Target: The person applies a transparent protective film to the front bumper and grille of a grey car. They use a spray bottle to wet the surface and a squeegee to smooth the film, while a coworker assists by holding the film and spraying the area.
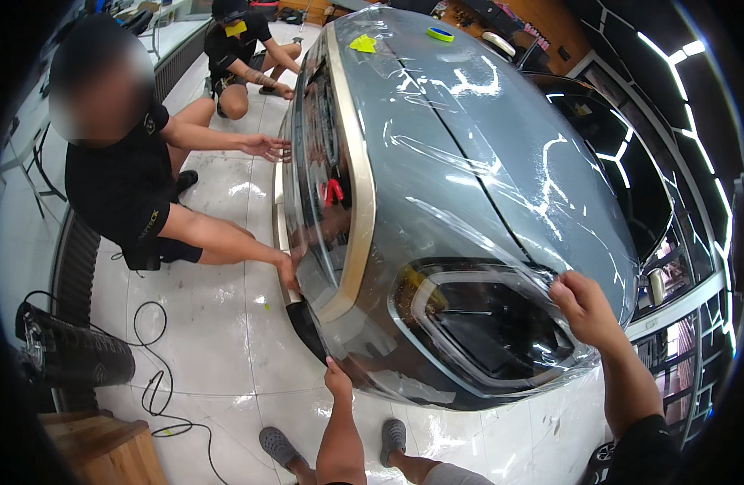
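Note:
A grey car point(501, 162) fills the centre, its front covered by wrinkled, glossy transparent film point(444, 226) reaching over the headlight point(485, 323) and grille point(315, 145). My left hand point(339, 376) is at the lower front corner, pinching the edge of the film. My right hand point(582, 307) grips the film above the headlight's right end, near the hood seam, fingers curled round a gathered fold. A roll of green-yellow tape point(440, 34) and a crumpled yellow-green piece point(364, 42) lie on the hood.
A near co-worker point(121, 186) kneels at left, hands at the car's front; another point(234, 56) crouches farther back. A black cylinder point(77, 347), wooden box point(93, 453) and looping cable point(162, 388) sit on the tiled floor point(210, 323) at lower left. A table point(24, 137) stands at left.

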A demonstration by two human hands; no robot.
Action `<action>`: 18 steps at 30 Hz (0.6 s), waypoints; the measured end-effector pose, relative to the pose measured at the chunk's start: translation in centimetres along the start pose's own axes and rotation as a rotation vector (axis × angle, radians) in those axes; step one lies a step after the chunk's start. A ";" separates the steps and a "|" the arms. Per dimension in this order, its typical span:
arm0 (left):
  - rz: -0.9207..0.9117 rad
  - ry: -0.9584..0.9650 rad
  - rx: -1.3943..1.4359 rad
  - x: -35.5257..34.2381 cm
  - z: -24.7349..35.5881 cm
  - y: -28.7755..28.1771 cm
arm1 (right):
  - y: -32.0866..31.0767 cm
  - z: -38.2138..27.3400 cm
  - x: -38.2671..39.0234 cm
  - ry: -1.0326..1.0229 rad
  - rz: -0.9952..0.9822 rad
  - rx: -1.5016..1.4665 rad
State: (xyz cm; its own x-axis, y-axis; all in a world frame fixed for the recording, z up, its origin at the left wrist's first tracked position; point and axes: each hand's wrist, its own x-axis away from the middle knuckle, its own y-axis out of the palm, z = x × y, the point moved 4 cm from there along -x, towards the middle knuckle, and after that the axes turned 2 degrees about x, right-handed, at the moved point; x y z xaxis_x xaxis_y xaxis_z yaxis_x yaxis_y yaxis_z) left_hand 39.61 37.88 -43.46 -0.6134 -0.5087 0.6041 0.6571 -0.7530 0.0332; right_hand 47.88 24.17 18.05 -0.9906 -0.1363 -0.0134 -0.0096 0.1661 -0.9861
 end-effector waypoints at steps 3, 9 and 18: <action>-0.158 -0.469 0.334 2.3 -0.7 0.0 | 0.1 2.2 4.0 -0.039 -0.019 -0.004; -0.024 -0.023 -0.180 3.0 1.0 0.6 | 0.5 3.8 5.2 0.088 0.076 -0.094; -0.026 0.125 -0.303 4.2 2.9 -0.9 | 0.0 4.8 6.0 0.060 0.029 0.037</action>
State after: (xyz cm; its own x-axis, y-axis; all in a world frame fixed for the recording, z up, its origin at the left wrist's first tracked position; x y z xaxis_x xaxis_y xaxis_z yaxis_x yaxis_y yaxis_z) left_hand 37.68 37.63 -38.67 -0.6897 -0.5207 0.5031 0.4916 -0.8469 -0.2026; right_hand 42.60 18.61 17.18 -0.9967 -0.0735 -0.0333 0.0233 0.1332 -0.9908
